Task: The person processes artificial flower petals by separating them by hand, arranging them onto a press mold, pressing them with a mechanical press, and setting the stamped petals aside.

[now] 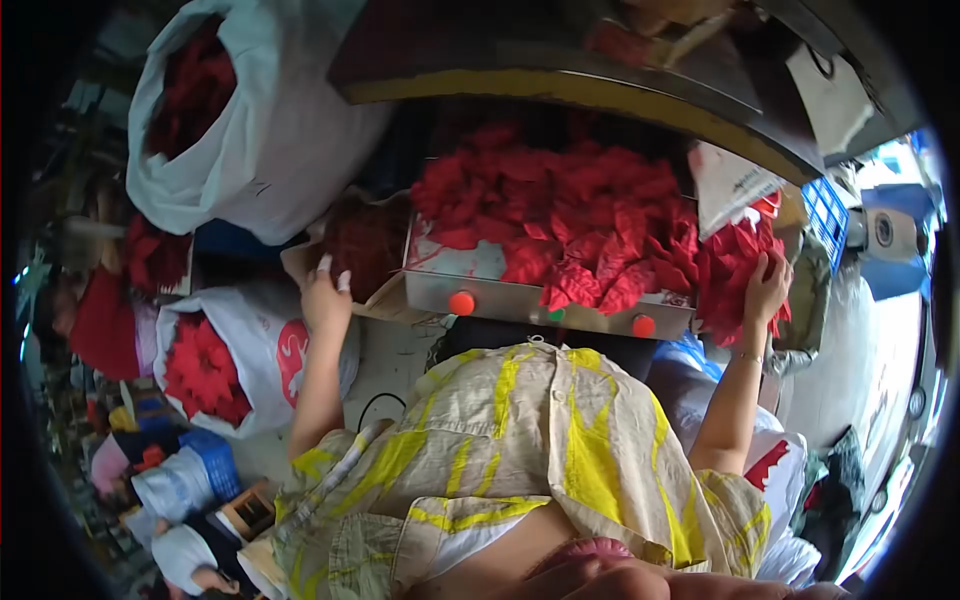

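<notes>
Red fabric petals [590, 215] lie heaped on a metal tray-like bench [550, 308] with orange and green knobs on its front. My right hand [768, 285] has its fingers wrapped on a bunch of red petals [728, 285] at the bench's right end. On the other side, my left hand [328, 295] rests at the edge of an open cardboard box [385, 300], which holds dark red material. Its fingers are bent, and what they may hold is too small to make out.
A large white sack [300, 110] of red flowers stands at upper left, with a smaller white bag [265, 350] below it. A dark machine edge [580, 90] crosses above the bench. A blue crate [825, 220] is at right. Another person [185, 555] sits at lower left.
</notes>
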Demonstrator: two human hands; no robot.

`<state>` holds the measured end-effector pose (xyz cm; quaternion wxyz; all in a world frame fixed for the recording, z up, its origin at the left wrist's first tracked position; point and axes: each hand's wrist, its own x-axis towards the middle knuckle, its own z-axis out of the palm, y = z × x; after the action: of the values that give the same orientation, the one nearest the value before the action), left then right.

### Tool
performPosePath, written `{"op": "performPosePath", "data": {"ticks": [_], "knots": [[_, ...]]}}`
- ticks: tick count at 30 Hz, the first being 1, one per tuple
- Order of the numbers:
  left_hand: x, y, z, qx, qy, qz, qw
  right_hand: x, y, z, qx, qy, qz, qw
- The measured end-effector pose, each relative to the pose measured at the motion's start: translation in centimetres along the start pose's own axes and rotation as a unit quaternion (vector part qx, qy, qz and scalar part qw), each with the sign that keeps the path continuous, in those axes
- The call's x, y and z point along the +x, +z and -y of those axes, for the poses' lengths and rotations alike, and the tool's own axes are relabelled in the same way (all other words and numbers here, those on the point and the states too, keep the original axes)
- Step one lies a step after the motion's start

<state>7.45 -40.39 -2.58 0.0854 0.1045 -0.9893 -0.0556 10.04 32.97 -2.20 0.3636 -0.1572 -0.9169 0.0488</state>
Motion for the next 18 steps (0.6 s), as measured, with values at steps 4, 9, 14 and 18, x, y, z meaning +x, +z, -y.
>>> {"op": "performPosePath", "data": {"ticks": [4,9,14,18], "knots": [[0.8,-2.4,-7.3,-0.205,0.184,-0.048,0.96,2.1,-2.7,1.5,0.012,0.023,-0.029,0.999],[1.3,-1.5,-9.9,-0.11,0.221,0.083,0.966,5.1,-6.8,0.5,-0.001,-0.016,-0.099,0.995],[2.1,-2.0,-8.1,-0.156,0.204,0.057,0.965,4.4,-9.3,6.1,0.045,-0.034,-0.164,0.985],[3.1,-3.2,-3.3,-0.072,0.139,-0.028,0.987,3.2,-9.9,10.8,0.095,-0.055,-0.151,0.982]]}}
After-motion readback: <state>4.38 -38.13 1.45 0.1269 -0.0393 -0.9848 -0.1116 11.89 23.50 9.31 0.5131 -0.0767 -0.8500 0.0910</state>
